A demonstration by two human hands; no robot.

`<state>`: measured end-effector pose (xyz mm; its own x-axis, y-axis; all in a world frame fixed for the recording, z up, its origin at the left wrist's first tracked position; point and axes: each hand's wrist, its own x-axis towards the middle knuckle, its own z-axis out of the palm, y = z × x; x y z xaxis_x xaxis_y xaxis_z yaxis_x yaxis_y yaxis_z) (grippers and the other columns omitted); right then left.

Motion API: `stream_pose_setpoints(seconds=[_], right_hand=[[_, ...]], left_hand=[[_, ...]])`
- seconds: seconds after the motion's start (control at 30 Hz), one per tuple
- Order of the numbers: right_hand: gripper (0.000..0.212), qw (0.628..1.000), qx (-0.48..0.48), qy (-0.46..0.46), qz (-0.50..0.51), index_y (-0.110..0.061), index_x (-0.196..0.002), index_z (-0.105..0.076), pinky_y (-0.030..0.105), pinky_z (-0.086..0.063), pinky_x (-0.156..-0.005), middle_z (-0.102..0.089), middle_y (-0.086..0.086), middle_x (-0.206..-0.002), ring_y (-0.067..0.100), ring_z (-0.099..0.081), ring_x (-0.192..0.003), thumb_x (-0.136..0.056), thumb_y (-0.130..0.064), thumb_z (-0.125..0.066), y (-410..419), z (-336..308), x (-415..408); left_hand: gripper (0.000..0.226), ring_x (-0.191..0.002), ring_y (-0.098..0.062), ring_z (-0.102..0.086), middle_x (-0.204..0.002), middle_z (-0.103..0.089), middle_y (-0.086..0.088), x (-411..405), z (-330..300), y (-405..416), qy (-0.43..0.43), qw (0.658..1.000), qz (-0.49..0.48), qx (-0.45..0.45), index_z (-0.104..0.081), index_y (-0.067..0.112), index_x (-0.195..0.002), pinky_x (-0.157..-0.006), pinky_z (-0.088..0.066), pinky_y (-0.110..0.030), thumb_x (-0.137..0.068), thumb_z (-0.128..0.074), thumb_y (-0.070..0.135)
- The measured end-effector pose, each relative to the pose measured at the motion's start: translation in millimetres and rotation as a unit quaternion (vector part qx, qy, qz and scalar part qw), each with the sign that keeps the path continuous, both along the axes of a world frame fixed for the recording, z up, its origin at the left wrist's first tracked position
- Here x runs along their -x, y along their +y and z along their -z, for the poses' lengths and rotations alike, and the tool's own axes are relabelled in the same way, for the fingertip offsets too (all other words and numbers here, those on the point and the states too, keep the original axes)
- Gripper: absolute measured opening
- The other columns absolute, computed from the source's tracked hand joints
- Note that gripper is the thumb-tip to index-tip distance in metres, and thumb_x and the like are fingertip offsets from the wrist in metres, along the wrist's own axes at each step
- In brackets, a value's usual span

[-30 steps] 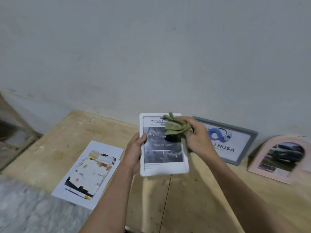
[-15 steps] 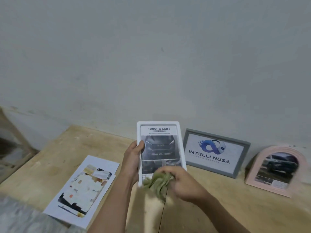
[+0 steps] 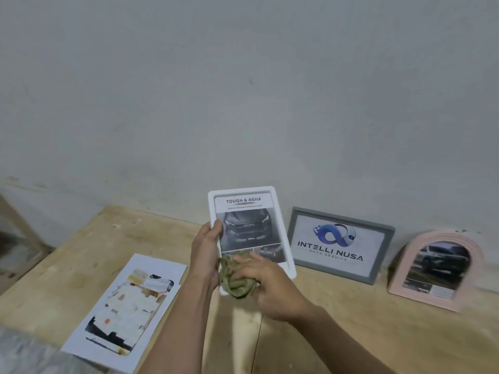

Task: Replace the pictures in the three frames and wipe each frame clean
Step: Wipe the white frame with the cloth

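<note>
My left hand [image 3: 205, 255] grips the left edge of a white frame [image 3: 280, 220] holding a car picture headed "TOUGH & AGILE", held upright above the table. My right hand [image 3: 267, 286] holds a crumpled green cloth [image 3: 234, 279] against the frame's lower part, hiding its bottom edge. A grey frame [image 3: 383, 255] with an "INTELLI NUSA" logo leans on the wall to the right. Further right stands a pink arched frame [image 3: 399, 276] with a car photo.
Loose printed sheets [image 3: 127, 309] lie on the wooden table [image 3: 351, 333] at the left. A grey wall [image 3: 243, 103] rises right behind the frames. A wooden structure [image 3: 16, 238] shows at the far left edge.
My right hand with the cloth moved from the top of the white frame down to its bottom, then slightly back up onto the lower glass. The left hand kept its grip.
</note>
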<state>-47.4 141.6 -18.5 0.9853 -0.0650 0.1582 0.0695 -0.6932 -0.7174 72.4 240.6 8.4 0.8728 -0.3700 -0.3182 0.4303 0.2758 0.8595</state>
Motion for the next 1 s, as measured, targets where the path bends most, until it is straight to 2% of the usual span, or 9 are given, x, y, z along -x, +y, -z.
stream_pose_setpoints(seconds=[0.13, 0.23, 0.33, 0.43, 0.5, 0.67, 0.83, 0.93, 1.0], right_hand=[[0.037, 0.978, -0.159, 0.133, 0.003, -0.024, -0.097, -0.074, 0.023, -0.052, -0.088, -0.074, -0.006, -0.098, 0.005, -0.067, -0.097, -0.087, 0.005, -0.053, -13, -22, 19], [0.042, 0.963, -0.237, 0.025, 0.128, -0.032, -0.094, -0.074, 0.01, -0.048, -0.072, -0.074, -0.011, -0.09, 0.0, -0.068, -0.086, -0.091, 0.004, -0.053, -40, -69, 5], [0.059, 0.949, -0.166, -0.136, 0.23, -0.027, -0.105, -0.073, 0.013, -0.047, -0.087, -0.072, -0.01, -0.104, 0.004, -0.064, -0.101, -0.078, 0.017, -0.045, -65, -103, -25], [0.064, 0.967, 0.003, -0.177, 0.181, -0.014, -0.112, -0.072, 0.026, -0.037, -0.108, -0.068, 0.002, -0.122, 0.02, -0.057, -0.12, -0.065, 0.014, -0.04, -62, -100, -47], [0.06, 0.97, 0.121, -0.167, 0.129, -0.011, -0.107, -0.074, 0.039, -0.027, -0.114, -0.066, 0.006, -0.125, 0.027, -0.051, -0.128, -0.061, 0.011, -0.043, -47, -72, -44], [0.049, 0.995, 0.052, -0.081, 0.005, -0.012, -0.098, -0.076, 0.029, -0.026, -0.114, -0.071, 0.001, -0.117, 0.01, -0.052, -0.126, -0.064, -0.001, -0.043, 0, -22, -1], [0.037, 0.983, -0.129, 0.124, -0.03, -0.017, -0.098, -0.075, 0.028, -0.053, -0.093, -0.074, -0.002, -0.099, 0.008, -0.068, -0.094, -0.087, 0.008, -0.05, -7, -38, 22], [0.038, 0.976, -0.196, 0.03, 0.087, -0.018, -0.104, -0.074, 0.026, -0.053, -0.091, -0.073, -0.001, -0.102, 0.012, -0.067, -0.101, -0.091, 0.007, -0.048, -27, -74, 8], [0.052, 0.977, -0.113, -0.105, 0.146, -0.015, -0.109, -0.073, 0.023, -0.049, -0.094, -0.07, -0.001, -0.11, 0.014, -0.063, -0.107, -0.079, 0.013, -0.042, -37, -98, -11]], left_hand=[[0.018, -0.081, -0.027, -0.069, -0.091, -0.074, -0.011, 6, 7, 10, -0.047, 0.997, 0.019, -0.059, -0.064, 0.014, -0.091, -0.076, -0.056, -0.044, -0.102, -0.054, 0.025], [0.021, -0.071, -0.016, -0.069, -0.074, -0.072, 0.004, 16, 11, 10, -0.061, 0.995, 0.047, -0.056, -0.062, 0.015, -0.089, -0.06, -0.056, -0.03, -0.104, -0.052, 0.025], [0.022, -0.081, -0.024, -0.07, -0.086, -0.075, -0.004, 22, 8, 3, -0.054, 0.994, 0.084, -0.043, -0.063, 0.014, -0.09, -0.067, -0.058, -0.037, -0.103, -0.052, 0.027], [0.018, -0.095, -0.033, -0.066, -0.103, -0.071, -0.018, 27, -3, -9, -0.055, 0.993, 0.099, -0.011, -0.067, 0.012, -0.097, -0.088, -0.053, -0.055, -0.098, -0.059, 0.029], [0.016, -0.095, -0.032, -0.066, -0.104, -0.071, -0.022, 26, -10, -16, -0.049, 0.996, 0.065, 0.021, -0.069, 0.011, -0.1, -0.087, -0.055, -0.05, -0.096, -0.063, 0.026], [0.024, -0.067, -0.024, -0.065, -0.075, -0.069, -0.008, 16, -10, -5, -0.021, 1.0, -0.004, 0.012, -0.062, 0.015, -0.076, -0.061, -0.054, -0.03, -0.1, -0.058, 0.02], [0.018, -0.073, -0.027, -0.066, -0.085, -0.072, -0.011, 17, -3, 12, -0.053, 0.998, 0.003, -0.044, -0.065, 0.011, -0.091, -0.067, -0.054, -0.039, -0.101, -0.056, 0.024], [0.018, -0.061, -0.022, -0.062, -0.074, -0.069, -0.004, 23, -1, 14, -0.073, 0.995, 0.018, -0.061, -0.063, 0.013, -0.086, -0.057, -0.052, -0.033, -0.101, -0.056, 0.021], [0.022, -0.062, -0.021, -0.057, -0.069, -0.065, -0.001, 30, -2, 10, -0.089, 0.994, 0.037, -0.055, -0.061, 0.015, -0.08, -0.061, -0.049, -0.035, -0.1, -0.057, 0.02]])
